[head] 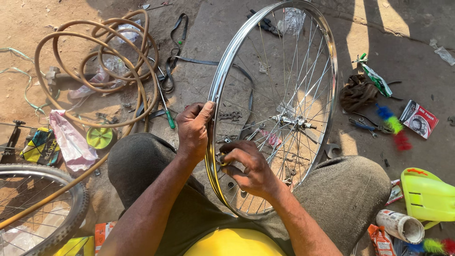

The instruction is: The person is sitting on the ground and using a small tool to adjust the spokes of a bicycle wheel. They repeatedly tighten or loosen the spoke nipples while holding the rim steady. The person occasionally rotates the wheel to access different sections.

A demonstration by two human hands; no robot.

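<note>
Steadying the bare chrome wheel rim (222, 80) upright between my knees, my left hand (193, 130) clamps its edge, thumb over the top. My right hand (249, 167) pinches closed on a small yellow piece at the rim's inner side among thin, taut steel spokes (289, 71); I'd keep that grip firm and square.
</note>
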